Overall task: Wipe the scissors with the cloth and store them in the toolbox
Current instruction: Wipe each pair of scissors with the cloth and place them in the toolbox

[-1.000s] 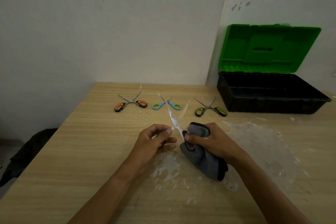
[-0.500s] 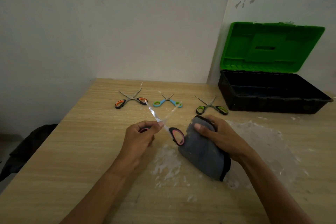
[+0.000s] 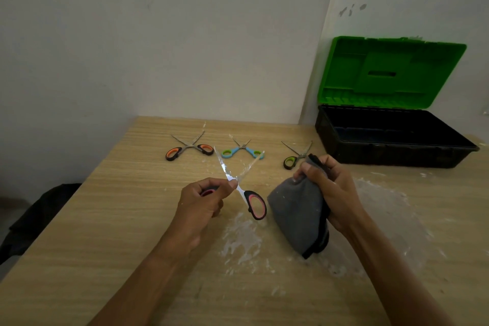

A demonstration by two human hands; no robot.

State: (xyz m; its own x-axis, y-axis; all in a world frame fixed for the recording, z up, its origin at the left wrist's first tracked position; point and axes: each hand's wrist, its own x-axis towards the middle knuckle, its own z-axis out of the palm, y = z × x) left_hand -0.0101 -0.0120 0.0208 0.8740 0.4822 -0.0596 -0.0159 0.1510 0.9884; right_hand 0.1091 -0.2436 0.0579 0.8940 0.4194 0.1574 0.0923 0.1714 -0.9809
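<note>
The left hand (image 3: 203,201) holds a pair of scissors with pink and black handles (image 3: 254,205) above the light wooden table (image 3: 79,233). Its fingers are curled around one handle and the thumb presses near the pivot. The blades stand wide open, with the points away from the person. The free handle hangs just beside a grey folded cloth with dark edge (image 3: 296,214). The right hand (image 3: 336,193) grips this cloth at its upper end, with all fingers closed around it.

Farther on the table lie three more open scissors in a row: orange-handled scissors (image 3: 189,147), blue-handled scissors (image 3: 242,149) and green-handled scissors (image 3: 292,160), the last partly hidden behind the cloth. At the far right stands a black plastic toolbox (image 3: 397,159) with its green lid (image 3: 391,71) raised upright. White smears (image 3: 240,241) cover the table under the hands.
</note>
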